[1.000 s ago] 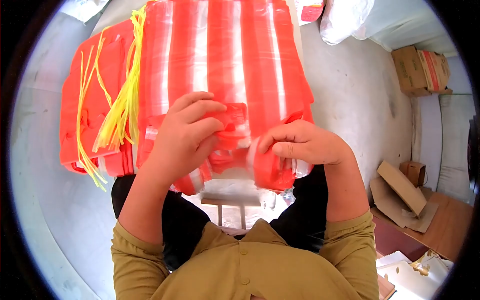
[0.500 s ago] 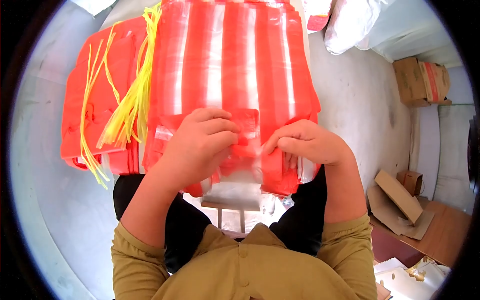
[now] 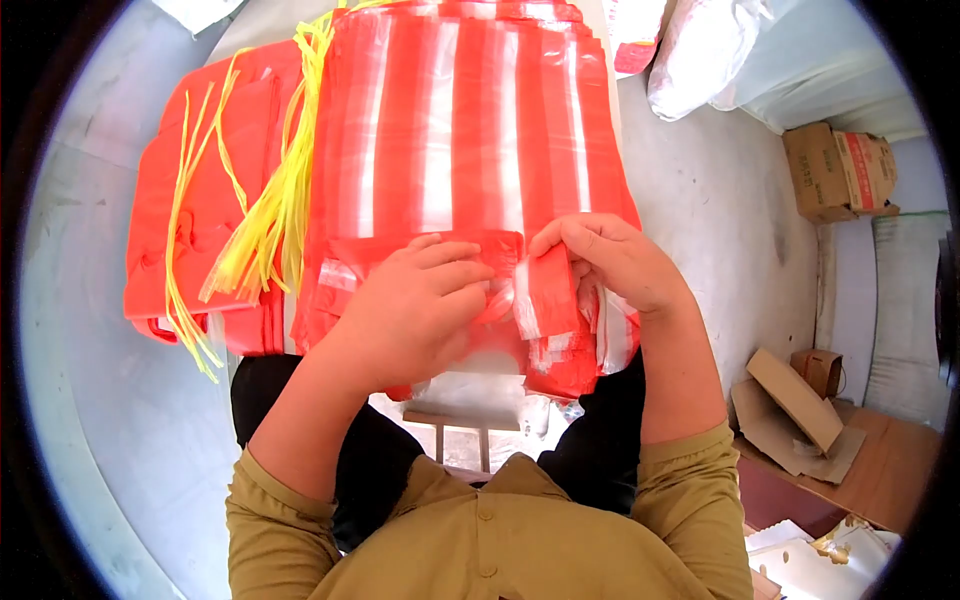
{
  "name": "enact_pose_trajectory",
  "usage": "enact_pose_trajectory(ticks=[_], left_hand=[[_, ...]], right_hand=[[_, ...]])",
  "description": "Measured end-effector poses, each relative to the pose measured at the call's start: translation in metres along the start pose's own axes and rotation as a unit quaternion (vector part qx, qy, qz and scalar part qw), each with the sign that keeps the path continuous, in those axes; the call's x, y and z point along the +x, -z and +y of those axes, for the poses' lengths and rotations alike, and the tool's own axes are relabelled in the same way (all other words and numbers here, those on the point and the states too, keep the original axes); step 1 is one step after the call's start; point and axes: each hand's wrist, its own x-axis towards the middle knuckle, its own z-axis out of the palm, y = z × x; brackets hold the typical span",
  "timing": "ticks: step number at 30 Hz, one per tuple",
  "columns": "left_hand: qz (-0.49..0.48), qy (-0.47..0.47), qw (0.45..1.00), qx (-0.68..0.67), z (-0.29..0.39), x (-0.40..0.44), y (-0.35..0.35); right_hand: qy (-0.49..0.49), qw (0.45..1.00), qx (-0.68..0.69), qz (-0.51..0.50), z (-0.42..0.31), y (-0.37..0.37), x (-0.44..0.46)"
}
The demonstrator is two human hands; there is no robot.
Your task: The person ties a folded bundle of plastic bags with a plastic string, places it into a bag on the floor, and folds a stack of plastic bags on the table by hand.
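A thick stack of red and clear striped plastic bags (image 3: pixel 475 130) lies flat in front of me, its near edge close to my lap. My left hand (image 3: pixel 420 310) rests palm down on the near part of the stack, fingers spread and a little bent. At the near right corner, my right hand (image 3: pixel 622 265) pinches a bag handle (image 3: pixel 548 300) between thumb and forefinger, lifting it upright. Several more handles lie bunched below that hand. My right hand's other fingers are partly hidden behind the plastic.
Yellow plastic ties (image 3: pixel 285 200) hang over the stack's left side. Left of them lies a pile of folded red bags (image 3: pixel 200 220). Cardboard boxes (image 3: pixel 835 170) stand at the far right, and an opened carton (image 3: pixel 795 420) sits lower right. White plastic bundles (image 3: pixel 705 55) lie at the upper right.
My right hand has moved up slightly, raising a bag handle that lay lower before. My left hand has slid slightly right and down across the plastic.
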Motion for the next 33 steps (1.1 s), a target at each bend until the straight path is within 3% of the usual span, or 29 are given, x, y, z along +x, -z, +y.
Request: enact_pose_trajectory(ticks=[7, 16, 22, 33], left_hand=[[-0.012, -0.013, 1.000, 0.026, -0.001, -0.004, -0.006], [-0.008, -0.012, 1.000, 0.013, 0.002, -0.003, -0.005], [0.001, -0.021, 1.000, 0.016, -0.001, -0.005, -0.008], [0.016, -0.016, 0.999, 0.037, 0.001, -0.005, -0.001]], right_hand=[[0.014, 1.000, 0.000, 0.016, 0.001, -0.002, 0.005], [0.015, 0.998, 0.010, -0.060, -0.014, -0.013, 0.005], [0.016, 1.000, -0.025, -0.009, -0.009, -0.020, 0.014], [0.039, 0.999, -0.025, -0.015, -0.014, -0.025, 0.015]])
